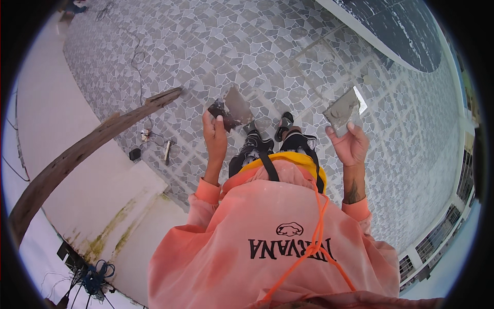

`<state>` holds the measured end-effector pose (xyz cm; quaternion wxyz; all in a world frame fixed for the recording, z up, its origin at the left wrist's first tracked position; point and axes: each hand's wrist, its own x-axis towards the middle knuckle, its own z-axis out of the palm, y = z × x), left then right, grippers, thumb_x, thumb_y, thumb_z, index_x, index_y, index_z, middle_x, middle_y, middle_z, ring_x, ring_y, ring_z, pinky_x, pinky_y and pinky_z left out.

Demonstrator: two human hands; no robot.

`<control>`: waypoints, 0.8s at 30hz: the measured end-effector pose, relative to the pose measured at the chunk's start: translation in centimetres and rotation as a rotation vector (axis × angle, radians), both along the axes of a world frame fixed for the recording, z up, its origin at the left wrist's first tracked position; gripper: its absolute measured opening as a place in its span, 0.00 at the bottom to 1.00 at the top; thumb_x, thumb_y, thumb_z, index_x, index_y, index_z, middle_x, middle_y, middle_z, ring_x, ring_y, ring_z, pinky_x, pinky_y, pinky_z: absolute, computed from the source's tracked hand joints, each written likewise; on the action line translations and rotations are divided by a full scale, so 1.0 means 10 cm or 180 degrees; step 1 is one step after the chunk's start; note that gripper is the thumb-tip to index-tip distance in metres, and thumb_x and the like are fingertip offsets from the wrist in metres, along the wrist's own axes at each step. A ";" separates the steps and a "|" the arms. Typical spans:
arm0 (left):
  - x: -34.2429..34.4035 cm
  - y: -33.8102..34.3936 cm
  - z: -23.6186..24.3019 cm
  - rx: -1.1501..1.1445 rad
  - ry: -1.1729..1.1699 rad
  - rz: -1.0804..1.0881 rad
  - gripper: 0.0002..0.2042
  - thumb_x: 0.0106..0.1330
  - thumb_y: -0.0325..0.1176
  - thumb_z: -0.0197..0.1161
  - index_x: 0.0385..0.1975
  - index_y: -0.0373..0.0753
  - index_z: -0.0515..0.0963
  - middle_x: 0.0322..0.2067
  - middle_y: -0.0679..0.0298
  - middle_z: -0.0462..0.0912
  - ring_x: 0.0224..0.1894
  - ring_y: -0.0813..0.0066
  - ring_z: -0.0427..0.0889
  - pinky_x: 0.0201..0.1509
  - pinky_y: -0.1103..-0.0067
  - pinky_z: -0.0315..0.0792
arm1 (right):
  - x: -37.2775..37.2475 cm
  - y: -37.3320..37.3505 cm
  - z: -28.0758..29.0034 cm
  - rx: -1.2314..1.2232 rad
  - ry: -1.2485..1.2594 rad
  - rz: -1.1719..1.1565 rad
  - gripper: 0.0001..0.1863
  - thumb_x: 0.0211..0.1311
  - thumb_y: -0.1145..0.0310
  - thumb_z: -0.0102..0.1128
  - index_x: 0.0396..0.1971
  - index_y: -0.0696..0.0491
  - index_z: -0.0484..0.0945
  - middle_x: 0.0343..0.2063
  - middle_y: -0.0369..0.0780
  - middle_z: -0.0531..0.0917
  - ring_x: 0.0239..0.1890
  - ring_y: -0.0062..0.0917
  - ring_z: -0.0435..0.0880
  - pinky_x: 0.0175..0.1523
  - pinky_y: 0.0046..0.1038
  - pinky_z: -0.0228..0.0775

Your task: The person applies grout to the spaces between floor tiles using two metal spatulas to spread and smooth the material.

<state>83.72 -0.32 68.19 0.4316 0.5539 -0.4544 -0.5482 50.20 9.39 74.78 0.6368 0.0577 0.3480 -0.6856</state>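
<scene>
Taking the person's waist as the middle of the dial and straight ahead as twelve, I see a smeared dark-grey plate (237, 105) at eleven o'clock. The left hand (215, 141) is closed about its near corner, thumb on top; the other fingers are partly hidden behind it. Near half past one, a second, paler plate (341, 111) carries grey paste and a bright white edge. The right hand (351, 147), palm up and partly curled, pinches its near side; I can't make out every finger. What either plate is made of, I can't tell.

Below them lies the stone-patterned floor (200, 67). At nine, a weathered wooden beam (98, 141) runs off towards the dark rim, cut off there. A thin cable (138, 56) wanders towards ten, its far end too small to follow. At one, a dark marbled round top (399, 31) is cropped.
</scene>
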 end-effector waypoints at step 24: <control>-0.08 -0.09 -4.14 0.1415 -0.0225 0.0358 0.22 0.72 0.32 0.53 0.63 0.37 0.61 0.23 0.76 0.68 0.21 0.91 0.61 0.26 0.89 0.62 | -0.91 -1.01 -4.89 -0.0084 -0.0522 0.1963 0.36 0.60 0.75 0.53 0.67 0.60 0.49 0.60 0.58 0.66 0.55 0.61 0.74 0.51 0.54 0.77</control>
